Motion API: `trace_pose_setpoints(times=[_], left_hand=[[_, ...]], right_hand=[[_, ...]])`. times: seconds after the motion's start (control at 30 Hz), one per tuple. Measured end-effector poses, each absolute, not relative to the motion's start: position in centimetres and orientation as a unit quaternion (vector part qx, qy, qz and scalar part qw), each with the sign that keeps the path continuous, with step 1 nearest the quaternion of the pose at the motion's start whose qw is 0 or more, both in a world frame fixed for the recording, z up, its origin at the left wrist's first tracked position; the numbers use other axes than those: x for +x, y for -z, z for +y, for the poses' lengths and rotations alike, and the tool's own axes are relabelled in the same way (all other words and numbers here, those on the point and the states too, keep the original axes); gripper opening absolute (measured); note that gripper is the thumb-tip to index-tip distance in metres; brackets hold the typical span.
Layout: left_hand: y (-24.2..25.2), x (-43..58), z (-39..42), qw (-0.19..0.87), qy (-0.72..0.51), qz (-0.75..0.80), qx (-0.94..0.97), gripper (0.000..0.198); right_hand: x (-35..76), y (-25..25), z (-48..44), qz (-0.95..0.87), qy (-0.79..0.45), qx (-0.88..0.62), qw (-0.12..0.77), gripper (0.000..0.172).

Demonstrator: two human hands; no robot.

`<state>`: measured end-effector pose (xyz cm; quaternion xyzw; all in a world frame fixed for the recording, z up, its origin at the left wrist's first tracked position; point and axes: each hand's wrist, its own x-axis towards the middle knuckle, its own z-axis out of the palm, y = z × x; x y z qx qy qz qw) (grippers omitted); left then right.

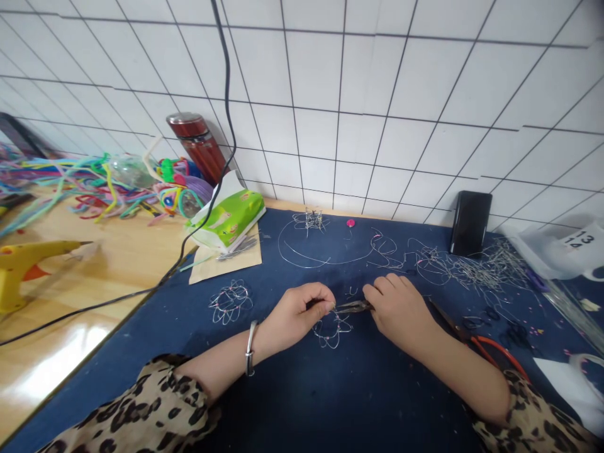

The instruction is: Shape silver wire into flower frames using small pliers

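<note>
Thumb and forefinger of my left hand (302,311) pinch a looped wire flower (330,333) at its upper edge. The thin silvery loops hang just over the dark blue mat. My right hand (399,308) is closed around a pair of pliers (352,307), whose jaws point left and reach the wire close to my left fingertips. Whether the jaws grip the wire is too small to tell, and the handles are hidden in my palm. Left of my hands, a second looped wire piece (230,302) lies on the mat.
Scissors with orange handles (495,352) lie beside my right forearm. Loose wire (491,270) is heaped below a black phone (470,223). A tissue pack (231,220), a red flask (198,145) and a yellow glue gun (23,267) are at left. A black cable (226,82) hangs across.
</note>
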<state>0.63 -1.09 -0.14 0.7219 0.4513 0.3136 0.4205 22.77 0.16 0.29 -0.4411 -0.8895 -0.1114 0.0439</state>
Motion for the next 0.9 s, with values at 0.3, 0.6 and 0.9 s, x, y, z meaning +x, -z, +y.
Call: trace_pose_setpoints(times=[0.3,0.6,0.9], left_hand=[[0.4,0.9,-1.4,0.361,-0.307,0.444,0.761,0.013],[0.7,1.2,-1.9,0.311,-0.33,0.45,0.77,0.014],[0.8,1.3,-2.1,0.311,-0.337,0.462,0.76,0.014]], right_hand=[[22.3,0.1,-0.4,-0.89,0.119,-0.44,0.034,0.009],[22.2,0.3,-1.0,-0.878,0.142,-0.455,0.039,0.009],[22.0,0.4,-1.0,-0.87,0.137,-0.471,0.057,0.014]])
